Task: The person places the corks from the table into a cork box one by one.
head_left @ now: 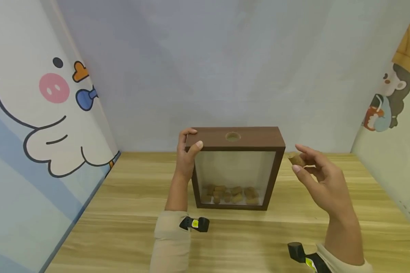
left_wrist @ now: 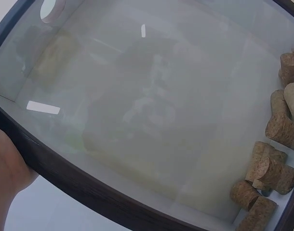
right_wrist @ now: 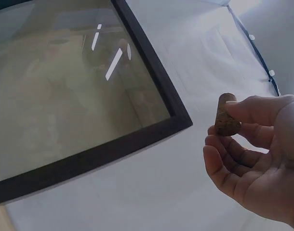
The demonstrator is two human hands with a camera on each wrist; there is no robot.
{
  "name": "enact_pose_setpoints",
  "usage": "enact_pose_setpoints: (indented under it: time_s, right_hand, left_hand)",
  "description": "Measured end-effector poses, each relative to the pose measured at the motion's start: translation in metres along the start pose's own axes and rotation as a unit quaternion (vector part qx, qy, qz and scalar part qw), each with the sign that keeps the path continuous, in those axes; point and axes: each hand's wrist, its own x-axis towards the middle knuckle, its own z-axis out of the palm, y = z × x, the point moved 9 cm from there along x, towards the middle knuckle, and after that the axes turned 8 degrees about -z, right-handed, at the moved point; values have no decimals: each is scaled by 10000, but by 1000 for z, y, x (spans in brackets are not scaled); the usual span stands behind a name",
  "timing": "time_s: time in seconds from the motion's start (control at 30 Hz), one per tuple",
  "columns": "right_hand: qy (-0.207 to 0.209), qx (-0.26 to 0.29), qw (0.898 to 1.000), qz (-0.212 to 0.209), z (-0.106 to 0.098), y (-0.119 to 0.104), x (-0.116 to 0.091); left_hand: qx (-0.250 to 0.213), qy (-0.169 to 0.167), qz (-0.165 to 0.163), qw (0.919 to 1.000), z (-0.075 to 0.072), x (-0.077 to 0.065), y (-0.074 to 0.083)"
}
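A dark brown wooden shadow box [head_left: 259, 137] with a glass front stands upright on the table, a round hole [head_left: 233, 137] in its top. Several corks [left_wrist: 282, 130] lie along its bottom behind the glass. My left hand [head_left: 186, 161] grips the box's upper left corner, thumb on the front edge of the top and fingers toward the back. Off the box's right side, my right hand [head_left: 322, 182] pinches a single cork [right_wrist: 226, 115] between thumb and fingers, apart from the frame and a little below the level of its top.
The box stands on a light wood-grain table [head_left: 130, 227]. Behind it hangs a pale curtain-like backdrop [head_left: 205, 68]. Cartoon-printed panels rise at the left [head_left: 27, 113] and right [head_left: 389, 159] edges of the table.
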Motion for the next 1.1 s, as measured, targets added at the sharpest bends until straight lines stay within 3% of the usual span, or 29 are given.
enact_pose_setpoints:
  time_s: [0.1,0.27,0.4,0.6,0.87,1.1]
  right_hand:
    - [26,261,9992,-290,5,-11,10]
    - [131,680,9970,-356,15,-20,25]
    - [219,625,9968,-450,23,-23,38]
    - [-24,645,9967,-500,39,-23,53]
    - [-164,709,9971,215,60,-8,76]
    - [-788,296,9898,1152,86,16,92]
  left_hand:
    - [21,43,-11,10000,0,0,2]
    - [23,103,-31,9999,-1,0,1]
    - [25,120,-42,9999,-2,0,1]
    - [-23,81,-8,10000,-1,1,2]
    - [-7,102,-36,9999,-2,0,2]
    - [-6,80,11,10000,-2,0,2]
